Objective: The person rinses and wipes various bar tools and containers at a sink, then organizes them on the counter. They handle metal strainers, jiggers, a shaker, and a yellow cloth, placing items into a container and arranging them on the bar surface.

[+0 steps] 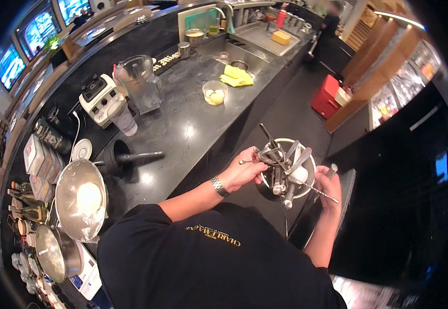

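Note:
A round pale-rimmed container (312,181) full of metal utensils is in front of me, right of centre. Spoons, a white rounded head and a twisted-handled bar spoon (323,193) stick out of it at several angles. My left hand (243,169), with a metal watch on the wrist, is closed at the container's left rim, its thumb and fingers among the metal handles. Exactly which piece it pinches is hard to make out. On the opposite side my right hand (329,189) curls against the rim, next to an upright metal handle (332,171). Its lower fingers are hidden.
Left of me runs a dark counter (185,154) with a blender base (100,98), a clear jug (140,85), a bowl of eggs (215,93) and a yellow cloth (237,76). Steel bowls (79,216) stand near left. A red box (327,97) is across the aisle; a person (328,28) stands far off.

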A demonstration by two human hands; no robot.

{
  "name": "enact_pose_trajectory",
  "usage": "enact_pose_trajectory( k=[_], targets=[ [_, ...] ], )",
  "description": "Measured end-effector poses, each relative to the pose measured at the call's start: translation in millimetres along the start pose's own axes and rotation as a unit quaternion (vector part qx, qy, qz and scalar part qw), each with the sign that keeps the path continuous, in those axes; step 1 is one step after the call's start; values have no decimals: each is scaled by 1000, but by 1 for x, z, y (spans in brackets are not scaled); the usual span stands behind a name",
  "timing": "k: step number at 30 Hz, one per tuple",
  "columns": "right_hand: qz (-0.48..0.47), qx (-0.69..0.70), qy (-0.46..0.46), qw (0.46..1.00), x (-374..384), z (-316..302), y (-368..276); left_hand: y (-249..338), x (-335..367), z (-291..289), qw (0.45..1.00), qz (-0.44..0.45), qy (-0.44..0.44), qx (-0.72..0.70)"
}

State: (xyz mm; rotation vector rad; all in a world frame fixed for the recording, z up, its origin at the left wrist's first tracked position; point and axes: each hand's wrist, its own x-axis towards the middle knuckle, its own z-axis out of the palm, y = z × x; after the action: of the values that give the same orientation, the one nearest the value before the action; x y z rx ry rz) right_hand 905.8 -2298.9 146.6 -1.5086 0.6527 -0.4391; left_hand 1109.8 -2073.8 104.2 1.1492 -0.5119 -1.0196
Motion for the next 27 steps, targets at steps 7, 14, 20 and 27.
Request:
enact_pose_trajectory(
  k=[7,14,20,27],
  targets=[
    [-10,-80,-206,975,254,19,-63,68,131,-43,984,83,156,29],
    [-105,-135,-465,869,479,138,-157,153,199,-82,892,223,394,-17],
    [-47,-128,-579,804,590,318,-204,191,228,-166,802,305,507,-76],
    [75,-221,-654,720,668,531,-182,184,258,-293,702,342,617,-95]
  ],
)
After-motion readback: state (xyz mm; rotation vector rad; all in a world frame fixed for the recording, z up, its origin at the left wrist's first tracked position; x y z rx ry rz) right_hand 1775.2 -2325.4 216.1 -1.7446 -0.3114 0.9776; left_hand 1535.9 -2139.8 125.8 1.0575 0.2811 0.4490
